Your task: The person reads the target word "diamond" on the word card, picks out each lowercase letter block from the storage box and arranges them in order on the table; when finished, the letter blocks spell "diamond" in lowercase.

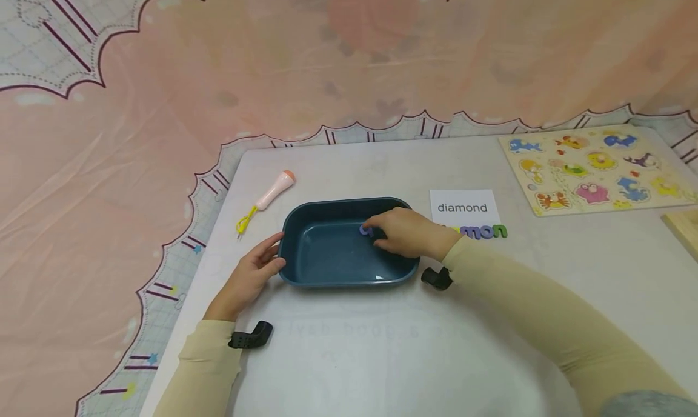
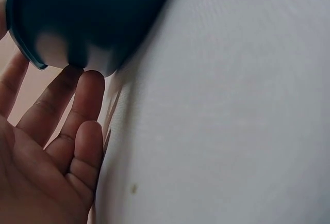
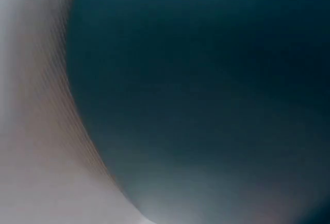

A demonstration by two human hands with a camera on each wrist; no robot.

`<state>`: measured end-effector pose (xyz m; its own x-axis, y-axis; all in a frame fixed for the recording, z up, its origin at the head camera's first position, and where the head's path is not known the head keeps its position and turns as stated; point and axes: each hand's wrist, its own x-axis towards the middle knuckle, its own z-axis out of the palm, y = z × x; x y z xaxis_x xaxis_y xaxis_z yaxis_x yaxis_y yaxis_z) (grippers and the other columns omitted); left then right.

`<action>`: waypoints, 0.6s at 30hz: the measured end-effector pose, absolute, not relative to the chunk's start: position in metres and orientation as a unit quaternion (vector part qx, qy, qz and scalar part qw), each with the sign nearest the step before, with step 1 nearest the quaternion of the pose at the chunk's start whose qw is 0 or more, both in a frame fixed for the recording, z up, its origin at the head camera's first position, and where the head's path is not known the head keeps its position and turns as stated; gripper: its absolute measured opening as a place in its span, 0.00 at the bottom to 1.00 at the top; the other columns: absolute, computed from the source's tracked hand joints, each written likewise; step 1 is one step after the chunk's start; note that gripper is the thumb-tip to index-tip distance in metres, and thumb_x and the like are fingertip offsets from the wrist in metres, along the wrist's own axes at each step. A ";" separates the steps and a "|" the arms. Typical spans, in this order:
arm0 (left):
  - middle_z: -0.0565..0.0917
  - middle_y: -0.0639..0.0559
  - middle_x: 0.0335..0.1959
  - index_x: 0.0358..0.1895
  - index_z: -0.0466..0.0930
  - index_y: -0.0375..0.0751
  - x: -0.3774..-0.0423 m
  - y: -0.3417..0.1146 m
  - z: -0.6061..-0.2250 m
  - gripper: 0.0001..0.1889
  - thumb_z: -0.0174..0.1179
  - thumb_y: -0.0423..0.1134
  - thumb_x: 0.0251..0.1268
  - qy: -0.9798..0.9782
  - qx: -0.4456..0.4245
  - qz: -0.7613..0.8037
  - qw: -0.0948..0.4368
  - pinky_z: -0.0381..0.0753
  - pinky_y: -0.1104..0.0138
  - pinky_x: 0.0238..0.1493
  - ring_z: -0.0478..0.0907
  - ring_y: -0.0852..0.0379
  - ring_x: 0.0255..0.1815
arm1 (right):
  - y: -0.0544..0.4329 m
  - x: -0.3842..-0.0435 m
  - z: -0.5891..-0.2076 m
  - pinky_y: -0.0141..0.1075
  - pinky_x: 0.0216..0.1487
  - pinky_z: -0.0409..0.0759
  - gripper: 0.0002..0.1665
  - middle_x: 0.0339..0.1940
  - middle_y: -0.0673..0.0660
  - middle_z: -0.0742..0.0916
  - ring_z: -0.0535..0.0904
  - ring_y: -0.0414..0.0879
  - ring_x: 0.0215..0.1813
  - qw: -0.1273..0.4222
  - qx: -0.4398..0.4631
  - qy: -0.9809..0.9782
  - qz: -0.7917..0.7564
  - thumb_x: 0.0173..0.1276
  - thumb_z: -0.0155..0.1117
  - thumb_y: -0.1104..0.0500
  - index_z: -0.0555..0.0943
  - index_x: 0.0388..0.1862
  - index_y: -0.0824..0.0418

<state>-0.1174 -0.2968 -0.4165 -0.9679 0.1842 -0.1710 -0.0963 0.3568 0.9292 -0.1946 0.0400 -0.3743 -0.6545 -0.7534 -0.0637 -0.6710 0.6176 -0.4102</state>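
A dark teal basin (image 1: 327,277) sits on the white table. My left hand (image 1: 248,280) steadies its left end, with fingertips touching the outer wall and the thumb against the rim. In the left wrist view, the fingers (image 2: 87,97) rest against the basin's underside edge. My right hand (image 1: 409,232) reaches over the basin's right side and pinches a small purple letter (image 1: 366,230) inside it. The letter's shape is partly covered by the fingers. The right wrist view holds only the blurred basin wall (image 3: 180,79); neither hand nor letter can be made out there.
Behind the right wrist lies a white card (image 1: 463,205) reading "diamond". Coloured letters (image 1: 484,231) line its lower edge, partly hidden by the wrist. A pink toy microphone-like stick (image 1: 274,190) with a yellow cord lies back left. An animal puzzle board (image 1: 594,168) is at right.
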 end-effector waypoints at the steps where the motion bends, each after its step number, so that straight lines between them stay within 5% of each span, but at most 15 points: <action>1: 0.66 0.30 0.72 0.79 0.56 0.38 -0.117 -0.297 -0.417 0.32 0.56 0.37 0.76 0.814 0.027 0.567 0.124 0.63 0.47 0.68 0.66 0.38 0.71 | 0.038 -0.194 -0.375 0.45 0.60 0.78 0.24 0.60 0.59 0.84 0.82 0.50 0.57 0.119 -0.397 0.894 -0.170 0.71 0.65 0.59 0.78 0.65 0.64; 18: 0.66 0.30 0.72 0.79 0.56 0.40 -0.118 -0.299 -0.419 0.33 0.58 0.40 0.75 0.818 0.018 0.560 0.129 0.61 0.43 0.68 0.65 0.36 0.71 | 0.024 -0.202 -0.380 0.46 0.58 0.78 0.26 0.58 0.55 0.85 0.81 0.47 0.50 0.167 -0.349 0.917 -0.101 0.72 0.64 0.54 0.78 0.68 0.57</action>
<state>-0.1182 -0.2986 -0.4189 -0.9662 0.1741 -0.1901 -0.1144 0.3710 0.9215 -0.2018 0.0238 -0.3801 -0.7015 -0.6729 -0.2348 -0.6053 0.7365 -0.3020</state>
